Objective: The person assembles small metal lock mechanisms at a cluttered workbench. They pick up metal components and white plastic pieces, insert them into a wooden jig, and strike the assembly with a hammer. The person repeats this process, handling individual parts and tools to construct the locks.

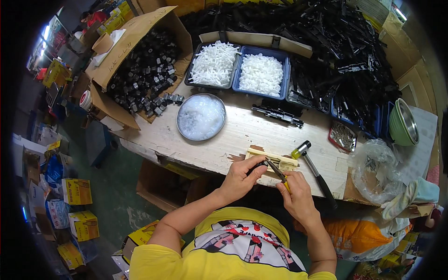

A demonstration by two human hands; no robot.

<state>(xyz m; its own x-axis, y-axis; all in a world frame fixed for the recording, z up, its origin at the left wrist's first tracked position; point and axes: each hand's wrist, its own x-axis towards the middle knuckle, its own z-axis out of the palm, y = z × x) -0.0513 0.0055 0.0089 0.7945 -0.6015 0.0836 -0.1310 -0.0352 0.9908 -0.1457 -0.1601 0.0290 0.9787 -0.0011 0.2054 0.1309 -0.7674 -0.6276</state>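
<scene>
Holding a small black part (257,166) in a tight grip, the left hand (240,177) sits at the near edge of the worktop (224,140). The right hand (296,193) is just beside it, and its grip is closed on a thin tool with a yellow handle (279,173) — the tool's dark tip points up and left and touches the black part. Both hands are right in front of a small pale wooden block (275,159) that lies on the worktop. A hammer with a yellow and silver head and a black handle (315,172) lies just to the right of the block. Farther back sits a round metal dish of little clear bits (201,116), and behind it are two blue trays of white plastic pieces (238,67) side by side. A long black part (278,114) lies alone on the wood near the trays. On the left, an open cardboard box (140,70) is tipped over, full of small black blocks, and some have spilled out. A big heap of long black parts (336,51) fills the back right. On the right there is a green bowl with a shiny inside (403,122), a small tray of metal bits (343,136) and a clear plastic bag (375,170). The person wears a yellow shirt (224,252) — the arms come up from the bottom.
</scene>
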